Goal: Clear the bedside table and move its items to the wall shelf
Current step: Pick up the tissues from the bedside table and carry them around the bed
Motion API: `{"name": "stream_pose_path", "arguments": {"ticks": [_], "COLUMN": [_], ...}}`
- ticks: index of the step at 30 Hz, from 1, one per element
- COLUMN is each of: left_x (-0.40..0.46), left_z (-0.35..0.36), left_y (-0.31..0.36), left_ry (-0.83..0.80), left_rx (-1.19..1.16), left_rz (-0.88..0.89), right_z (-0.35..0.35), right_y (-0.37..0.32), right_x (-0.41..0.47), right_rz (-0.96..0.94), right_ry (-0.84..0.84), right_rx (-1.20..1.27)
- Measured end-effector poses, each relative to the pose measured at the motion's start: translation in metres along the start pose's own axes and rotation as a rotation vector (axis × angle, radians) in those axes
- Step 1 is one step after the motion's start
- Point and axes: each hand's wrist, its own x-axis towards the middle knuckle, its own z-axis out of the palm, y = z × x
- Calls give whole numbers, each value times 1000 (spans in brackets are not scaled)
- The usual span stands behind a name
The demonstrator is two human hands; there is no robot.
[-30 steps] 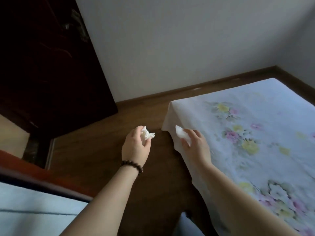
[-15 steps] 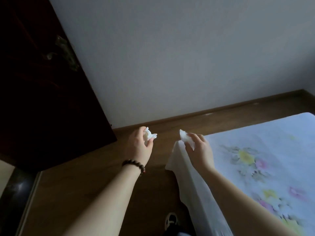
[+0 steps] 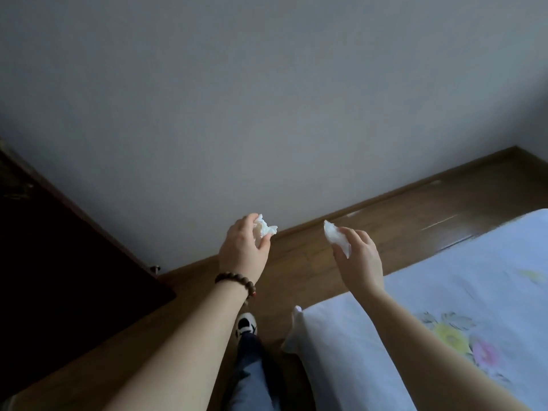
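My left hand [image 3: 243, 250], with a bead bracelet on its wrist, grips a crumpled white tissue [image 3: 265, 227] between thumb and fingers. My right hand [image 3: 357, 256] pinches a second white tissue wad [image 3: 333, 234] at its fingertips. Both hands are raised in front of me over the wooden floor, a short gap between them, with the plain wall behind. Neither the bedside table nor the wall shelf is in view.
A bed with a pale floral sheet [image 3: 462, 292] fills the lower right, its corner near my leg. A dark wooden door or cabinet [image 3: 59, 262] stands at the left. My shoe [image 3: 246, 324] rests on the wooden floor [image 3: 415, 215] between them.
The view has tilted up toward the wall, so the bed and floor sit lower in the frame. Both hands have risen slightly and keep hold of their tissues.
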Motion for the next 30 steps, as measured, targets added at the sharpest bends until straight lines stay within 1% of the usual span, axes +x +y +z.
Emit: {"name": "stream_pose_path", "arguments": {"ticks": [3,8,12,15,19,24,30], "left_x": [69,204,306,360,394,411,424], "left_z": [34,94,135,171,225,292,393], "left_y": [-8,-13,7,33,76,136,234], "left_ry": [-70,-207,-302,-375,-491,-603,-699], "left_rx": [-12,-36,-82,-129,-189,-249,-314], "left_rz": [45,181,288,359,471,611,733], "right_z": [24,59,68,61,39,2,-60], "right_y": [9,15,20,32,60,101,175], "right_x": [60,170,244,281,308,330,366], "right_rz": [56,201,329,396,510,638,739], "right_ry": [51,171,299,386,480,576,670], "right_rx": [-8,23,31,-12,-69,-92,-127]}}
